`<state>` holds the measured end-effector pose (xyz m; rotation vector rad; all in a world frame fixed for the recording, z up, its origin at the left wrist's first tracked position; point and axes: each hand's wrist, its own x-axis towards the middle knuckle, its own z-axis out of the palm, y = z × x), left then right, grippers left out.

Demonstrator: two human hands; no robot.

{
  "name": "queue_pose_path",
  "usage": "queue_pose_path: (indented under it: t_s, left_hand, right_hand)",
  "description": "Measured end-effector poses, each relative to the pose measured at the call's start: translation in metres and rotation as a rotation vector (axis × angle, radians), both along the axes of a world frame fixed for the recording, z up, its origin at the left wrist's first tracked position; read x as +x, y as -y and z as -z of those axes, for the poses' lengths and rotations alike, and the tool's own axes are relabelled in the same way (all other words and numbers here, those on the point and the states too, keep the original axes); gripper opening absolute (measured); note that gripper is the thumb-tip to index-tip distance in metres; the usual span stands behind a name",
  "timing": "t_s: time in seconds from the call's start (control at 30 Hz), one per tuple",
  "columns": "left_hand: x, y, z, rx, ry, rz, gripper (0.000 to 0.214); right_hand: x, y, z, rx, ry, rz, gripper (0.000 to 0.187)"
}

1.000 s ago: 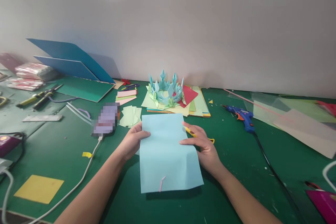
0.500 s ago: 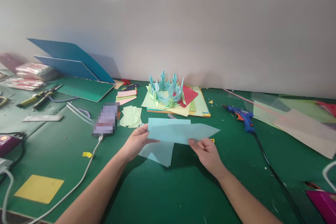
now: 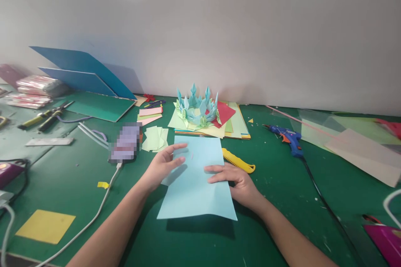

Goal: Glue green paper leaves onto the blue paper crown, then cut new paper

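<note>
A light blue sheet of paper (image 3: 196, 196) is spread out in front of me, its near edge raised above its shadow on the table. My left hand (image 3: 163, 167) is open at the sheet's left side, thumb and forefinger apart over it. On the right edge, my right hand (image 3: 239, 181) has its fingers stretched over the top face, with the thumb hidden beneath the paper. Just beyond that hand lies a yellow utility knife (image 3: 239, 161). Behind the sheet stands a blue and green folded-paper crown (image 3: 199, 108).
Under the crown is a stack of colored paper (image 3: 239, 121). Light green slips (image 3: 155, 139) and a charging phone (image 3: 126, 142) are at left. A blue glue gun (image 3: 286, 136) with a black cord lies at right. A white partition (image 3: 250, 41) bounds the green table.
The folded blue sheet has opened out flat and its near edge has come toward me. My left fingers have spread from their grip. The knife behind it is now uncovered.
</note>
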<state>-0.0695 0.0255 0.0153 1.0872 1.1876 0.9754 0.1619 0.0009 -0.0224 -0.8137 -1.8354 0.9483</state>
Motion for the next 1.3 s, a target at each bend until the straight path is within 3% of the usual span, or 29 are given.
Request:
queue_pose_path:
  t_s: [0.2,0.33,0.43,0.53,0.7,0.8,0.87,0.97,1.03,1.13,1.23,1.3]
  left_hand:
    - [0.006,0.0,0.004,0.102,0.011,0.079,0.055]
    - [0.01,0.004,0.008,0.311,-0.238,-0.038,0.055]
    - [0.011,0.005,0.007,0.342,-0.379,-0.127,0.043]
    - [0.006,0.001,0.002,0.31,-0.245,-0.204,0.034]
    - [-0.025,-0.008,-0.016,0.292,0.006,-0.365,0.043]
    - [-0.039,-0.009,-0.023,0.271,0.111,-0.371,0.029]
    - [-0.039,-0.008,-0.023,0.339,0.035,-0.449,0.024]
    - [-0.031,-0.007,-0.017,0.464,-0.262,-0.601,0.019]
    - [-0.025,-0.006,-0.014,0.525,-0.284,-0.636,0.02]
    - [-0.019,-0.004,-0.012,0.588,-0.215,-0.519,0.024]
    - [-0.014,-0.001,-0.01,0.535,-0.252,-0.164,0.032]
    - [-0.01,0.002,-0.007,0.465,-0.361,-0.004,0.037]
  right_hand:
    - [0.0,0.0,-0.006,-0.003,-0.003,0.085,0.016]
    - [-0.003,0.002,-0.006,0.162,0.042,0.002,0.011]
    - [-0.005,0.004,-0.006,0.258,0.062,-0.037,0.012]
    - [-0.005,0.005,-0.008,0.311,0.031,-0.005,0.012]
    - [-0.001,0.003,-0.012,0.33,-0.057,0.051,0.009]
    - [0.001,0.003,-0.013,0.302,-0.101,0.062,0.009]
    - [0.0,0.004,-0.013,0.294,-0.103,0.038,0.008]
    - [-0.001,0.004,-0.013,0.282,-0.086,0.0,0.007]
    - [-0.001,0.004,-0.012,0.268,-0.081,-0.013,0.007]
    - [-0.002,0.004,-0.011,0.233,-0.072,-0.033,0.008]
    - [-0.003,0.005,-0.009,0.192,-0.049,-0.048,0.01]
    - [-0.003,0.006,-0.008,0.152,-0.035,-0.048,0.011]
